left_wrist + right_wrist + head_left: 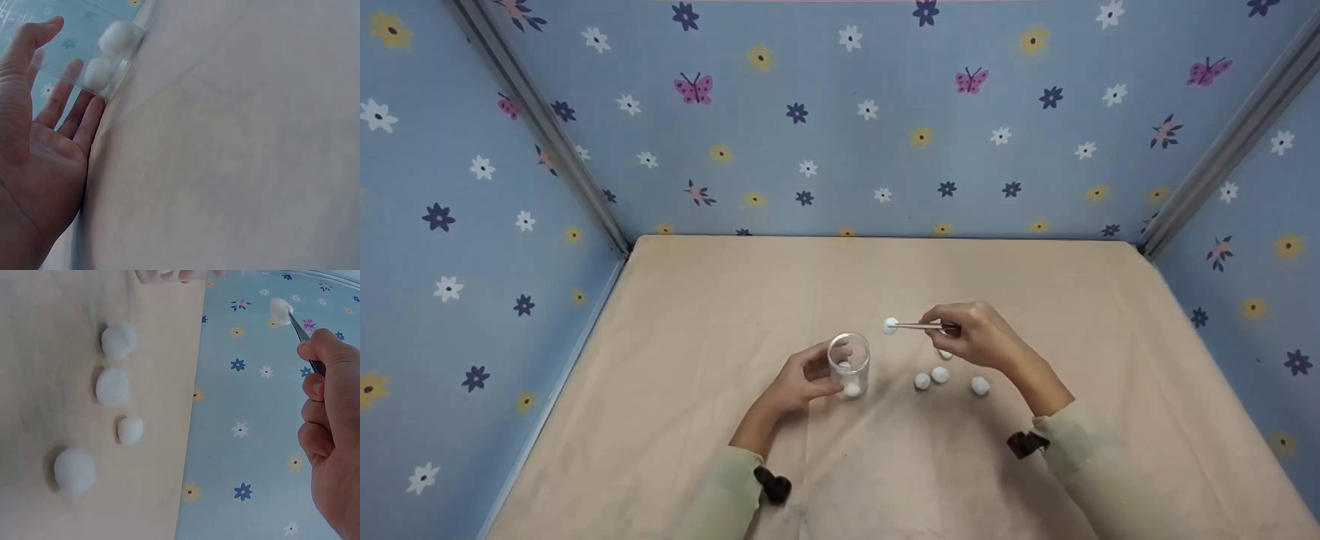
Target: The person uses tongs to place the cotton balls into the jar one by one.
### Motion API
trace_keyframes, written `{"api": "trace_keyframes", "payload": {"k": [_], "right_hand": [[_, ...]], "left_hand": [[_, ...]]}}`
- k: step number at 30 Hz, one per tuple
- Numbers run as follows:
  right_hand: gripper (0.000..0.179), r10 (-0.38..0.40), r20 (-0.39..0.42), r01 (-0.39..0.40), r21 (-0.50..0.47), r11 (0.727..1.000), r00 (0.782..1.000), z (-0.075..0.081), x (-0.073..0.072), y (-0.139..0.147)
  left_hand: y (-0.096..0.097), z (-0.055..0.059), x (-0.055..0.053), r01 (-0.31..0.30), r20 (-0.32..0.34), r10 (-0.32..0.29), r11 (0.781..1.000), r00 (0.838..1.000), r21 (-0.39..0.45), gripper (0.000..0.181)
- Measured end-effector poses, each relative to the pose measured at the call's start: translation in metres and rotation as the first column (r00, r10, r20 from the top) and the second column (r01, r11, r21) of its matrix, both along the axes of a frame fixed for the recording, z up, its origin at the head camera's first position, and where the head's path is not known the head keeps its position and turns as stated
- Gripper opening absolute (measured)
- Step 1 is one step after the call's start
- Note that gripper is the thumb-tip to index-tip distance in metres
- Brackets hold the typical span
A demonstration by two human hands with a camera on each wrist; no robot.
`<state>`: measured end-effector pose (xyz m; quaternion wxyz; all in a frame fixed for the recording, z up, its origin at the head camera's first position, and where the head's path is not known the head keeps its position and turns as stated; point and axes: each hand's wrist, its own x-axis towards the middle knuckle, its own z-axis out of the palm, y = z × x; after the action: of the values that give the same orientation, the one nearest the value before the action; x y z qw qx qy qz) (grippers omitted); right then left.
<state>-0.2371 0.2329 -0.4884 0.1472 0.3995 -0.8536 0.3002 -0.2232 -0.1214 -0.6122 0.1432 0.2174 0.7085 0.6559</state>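
Biggest first. The beige cloth [720,300] has creases; we think one under the base could make the clear cup [859,364] rock. Our left hand [802,382] has thumb and fingers curled round the clear cup; a jerk there would likely tip it. Our right hand [979,334], at 2 to 3 o'clock from the clear cup (head view), pinches the tweezers [915,326], tips narrow on a gripped ball [890,325]. That sits at 2 o'clock, outside the rim and apart from it.

Main risk as we read it: only the tips bite, so easing the pinch could drop the gripped ball on the cloth. Too low a path could clip the rim. Loose balls [940,374] lie around 3 o'clock, near our right hand; a low wrist could roll them.

Counts: 3 flowered panels [870,172], 1 cloth, 2 hands, 1 clear cup, 1 tweezers, 7 white balls visible: 4 loose, 2 cupped balls [117,37] at the bottom, 1 gripped.
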Motion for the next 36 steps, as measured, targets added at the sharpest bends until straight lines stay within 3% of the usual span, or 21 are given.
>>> {"api": "trace_keyframes", "payload": {"k": [27,36], "right_hand": [[0.014,0.089,-0.006,-0.089,-0.01,0.996,0.996,0.004,0.004,-0.035],[0.013,0.108,-0.009,-0.108,0.0,0.994,0.994,0.007,0.005,-0.043]], "left_hand": [[0.0,0.0,0.0,0.016,-0.033,-0.015,1.0,0.999,0.011,0.078],[-0.001,0.001,0.001,0.01,0.016,-0.011,1.0,1.0,0.014,0.079]]}}
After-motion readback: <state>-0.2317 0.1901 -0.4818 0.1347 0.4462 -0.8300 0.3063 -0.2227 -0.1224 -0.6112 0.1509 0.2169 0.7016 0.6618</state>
